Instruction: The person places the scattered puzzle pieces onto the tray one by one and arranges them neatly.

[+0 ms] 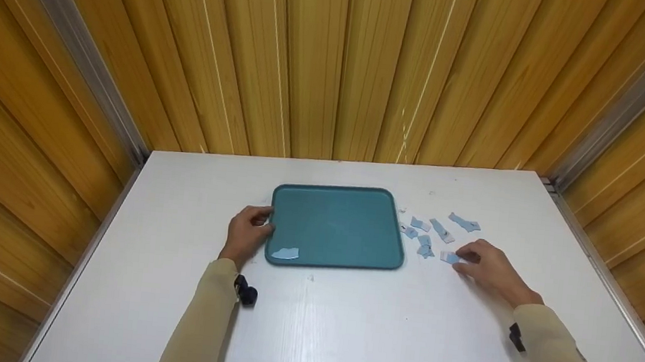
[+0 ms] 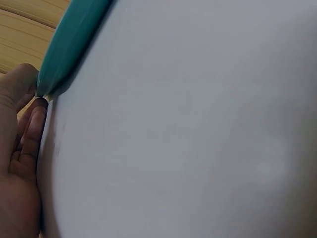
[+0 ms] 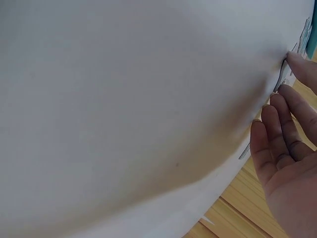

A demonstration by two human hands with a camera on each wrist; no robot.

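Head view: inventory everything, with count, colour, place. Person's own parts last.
Tray: 1, teal, middle of the table
Scrap on the tray: 1, pale blue and white, near-left corner
Loose scraps: five or six (two may be joined), light blue and white, right of the tray
Held scrap: 1, light blue and white, at the right fingertips
Tabletop: 1, white, under everything
Wood-grain panels: many, yellow-brown, back and both sides
Corner posts: 2, grey, back left and back right
Wrist devices: 2, black, one per wrist
Sleeves: 2, beige, both arms
Left hand: 1, bare, holding the tray's left rim
Right hand: 1, bare, pinching the held scrap
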